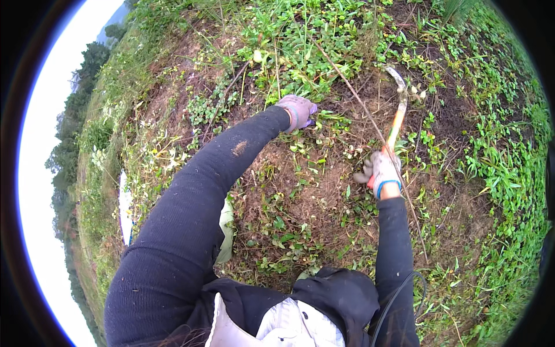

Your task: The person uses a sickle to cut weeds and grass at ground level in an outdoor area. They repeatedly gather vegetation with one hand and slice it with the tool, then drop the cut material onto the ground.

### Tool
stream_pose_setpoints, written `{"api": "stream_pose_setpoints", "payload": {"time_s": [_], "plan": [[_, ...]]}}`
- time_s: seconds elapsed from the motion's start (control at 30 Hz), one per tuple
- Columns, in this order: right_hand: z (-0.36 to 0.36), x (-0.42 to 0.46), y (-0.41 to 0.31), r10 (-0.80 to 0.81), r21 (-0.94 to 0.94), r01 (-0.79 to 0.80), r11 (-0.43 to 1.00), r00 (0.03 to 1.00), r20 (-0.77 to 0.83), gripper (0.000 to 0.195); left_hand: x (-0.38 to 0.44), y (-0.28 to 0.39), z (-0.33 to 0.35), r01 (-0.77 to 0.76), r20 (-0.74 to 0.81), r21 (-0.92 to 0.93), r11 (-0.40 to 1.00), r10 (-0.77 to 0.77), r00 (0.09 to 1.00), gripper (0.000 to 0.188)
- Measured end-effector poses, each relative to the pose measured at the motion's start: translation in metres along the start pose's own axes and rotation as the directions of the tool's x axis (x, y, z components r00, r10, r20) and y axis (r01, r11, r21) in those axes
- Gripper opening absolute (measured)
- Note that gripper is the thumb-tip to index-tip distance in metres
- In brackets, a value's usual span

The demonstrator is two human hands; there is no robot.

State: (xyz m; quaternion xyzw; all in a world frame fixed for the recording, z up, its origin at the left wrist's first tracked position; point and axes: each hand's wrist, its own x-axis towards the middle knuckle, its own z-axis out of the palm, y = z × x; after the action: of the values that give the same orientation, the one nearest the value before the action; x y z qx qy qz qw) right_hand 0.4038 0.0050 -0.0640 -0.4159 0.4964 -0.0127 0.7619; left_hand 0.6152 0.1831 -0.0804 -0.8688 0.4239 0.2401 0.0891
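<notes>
My left hand (298, 112), in a pale work glove with purple fingertips, reaches down to the low green weeds (331, 121) near the middle of the view. Its fingertips are partly hidden, so whether they grip any stems cannot be told. To the right, my right hand (381, 170), in a dirty white glove with a blue cuff edge, holds the handle of a sickle (395, 128). The curved, soil-smeared metal blade points away from me over bare soil, with small leaves at its bend.
A long thin dry stem (357, 97) runs diagonally across the ground and over my right glove. Denser weeds (503, 173) grow at the right. A white object (125, 208) lies at the far left in the grass. Dark trees (89, 65) stand beyond the slope.
</notes>
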Motion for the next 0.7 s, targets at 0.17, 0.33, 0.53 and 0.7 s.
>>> {"api": "stream_pose_setpoints", "payload": {"time_s": [0.17, 0.33, 0.53, 0.7], "plan": [[0.019, -0.01, 0.024, 0.034, -0.341, 0.036, 0.939, 0.98, 0.198, 0.01, -0.006, -0.007, 0.012, -0.019, -0.038, -0.046, 0.999, 0.017, 0.999, 0.036], [-0.026, -0.037, 0.072, 0.093, -0.294, -0.047, 0.955, 0.985, 0.142, 0.014, -0.055, -0.043, -0.004, 0.05, -0.068, -0.067, 0.997, -0.054, 0.996, 0.038], [0.013, 0.016, 0.008, 0.169, -0.134, -0.159, 0.978, 0.983, 0.067, 0.019, -0.057, -0.027, 0.021, 0.019, -0.176, -0.018, 1.0, -0.022, 0.984, 0.057], [0.002, -0.004, 0.064, 0.269, -0.196, -0.225, 0.954, 0.933, 0.24, 0.008, -0.038, 0.017, -0.015, -0.154, -0.335, 0.156, 0.976, 0.199, 0.921, 0.099]]}}
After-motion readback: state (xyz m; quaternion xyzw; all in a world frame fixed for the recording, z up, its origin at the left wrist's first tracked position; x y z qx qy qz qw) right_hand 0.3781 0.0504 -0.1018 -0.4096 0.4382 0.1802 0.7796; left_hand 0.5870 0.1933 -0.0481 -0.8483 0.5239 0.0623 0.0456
